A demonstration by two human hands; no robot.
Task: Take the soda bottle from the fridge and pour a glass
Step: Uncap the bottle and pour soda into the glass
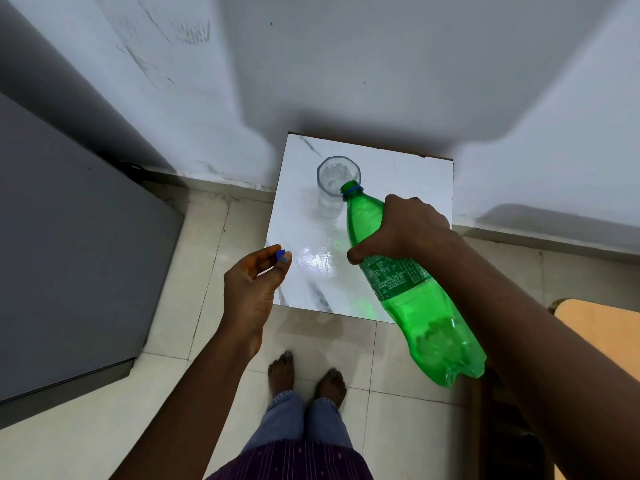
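A green plastic soda bottle (pixel 412 299) is tilted with its open mouth at the rim of a clear glass (pixel 337 176). My right hand (pixel 405 228) grips the bottle around its upper body. The glass stands upright on a white marble-look table top (pixel 408 174) against the wall. I cannot tell how much liquid is in the glass. My left hand (pixel 251 284) hovers at the table's near left corner, fingers pinched on a small blue bottle cap (pixel 280 255).
A grey fridge (pixel 69 254) fills the left side, door closed. White walls meet in a corner behind the table. My bare feet (pixel 306 377) stand on beige floor tiles just before the table. A tan wooden surface (pixel 599 337) shows at the right edge.
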